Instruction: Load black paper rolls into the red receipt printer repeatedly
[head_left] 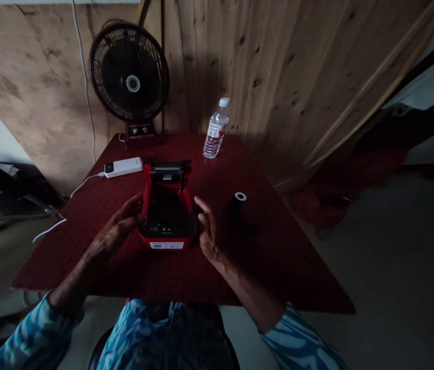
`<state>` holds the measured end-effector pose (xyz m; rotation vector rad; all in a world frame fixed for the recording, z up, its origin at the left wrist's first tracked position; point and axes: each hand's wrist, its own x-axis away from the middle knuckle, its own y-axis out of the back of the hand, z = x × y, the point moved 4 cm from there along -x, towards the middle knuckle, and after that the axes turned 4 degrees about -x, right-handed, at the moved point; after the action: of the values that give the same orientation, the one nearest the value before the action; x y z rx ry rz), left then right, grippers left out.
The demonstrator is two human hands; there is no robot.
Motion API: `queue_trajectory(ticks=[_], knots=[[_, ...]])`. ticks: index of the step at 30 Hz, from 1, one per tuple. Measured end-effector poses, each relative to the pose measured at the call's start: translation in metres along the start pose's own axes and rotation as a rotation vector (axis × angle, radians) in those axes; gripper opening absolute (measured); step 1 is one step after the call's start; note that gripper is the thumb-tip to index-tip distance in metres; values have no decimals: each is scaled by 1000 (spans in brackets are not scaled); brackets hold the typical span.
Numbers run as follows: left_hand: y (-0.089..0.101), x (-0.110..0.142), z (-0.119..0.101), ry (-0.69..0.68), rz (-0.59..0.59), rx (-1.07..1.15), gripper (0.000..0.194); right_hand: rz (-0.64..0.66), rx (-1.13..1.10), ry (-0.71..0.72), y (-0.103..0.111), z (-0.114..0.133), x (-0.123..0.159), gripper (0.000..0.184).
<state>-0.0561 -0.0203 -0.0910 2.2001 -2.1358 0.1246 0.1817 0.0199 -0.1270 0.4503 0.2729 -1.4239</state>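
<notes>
A small red and black printer (167, 228), which looks like a receipt or label printer, stands on the table in front of me with its lid raised at the back. The inside is too dark to make out. My left hand (121, 222) is at its left side, fingers stretched out and the thumb at the front left corner. On the other side, my right hand (208, 234) is held close to the casing with its fingers apart; whether it touches cannot be told. To the right of that hand, a small dark roll with a white end (240, 197) is on the table.
The table (278, 267) has a dark red patterned cover. A fan (130, 77) stands at the back left, and a water bottle (215, 131) at the back. Left of the printer lies a white power bank (124, 167) with a cable attached. A wooden wall (240, 67) rises behind.
</notes>
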Motion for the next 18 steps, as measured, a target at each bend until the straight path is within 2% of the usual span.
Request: queue_trajectory(ticks=[4, 7, 8, 10, 12, 15, 18], knots=[[8, 4, -11, -30, -64, -156, 73, 29, -24, -73, -1, 6, -1, 56], [11, 0, -35, -211, -127, -504, 53, 39, -47, -99, -1, 8, -2, 54], [7, -5, -44, -291, -104, -630, 46, 42, -52, -98, -1, 7, -3, 54], [-9, -19, -59, -410, 15, -909, 38, 31, -52, -90, -1, 3, -4, 53], [-28, -38, -65, -407, 150, -1216, 38, 1, -46, -95, -1, -2, -5, 54], [-47, -62, -70, -362, 218, -1404, 43, -22, -34, -106, -3, -7, -6, 54], [-54, -74, -69, -352, 270, -1475, 41, -20, -67, -89, -6, -7, -8, 54]])
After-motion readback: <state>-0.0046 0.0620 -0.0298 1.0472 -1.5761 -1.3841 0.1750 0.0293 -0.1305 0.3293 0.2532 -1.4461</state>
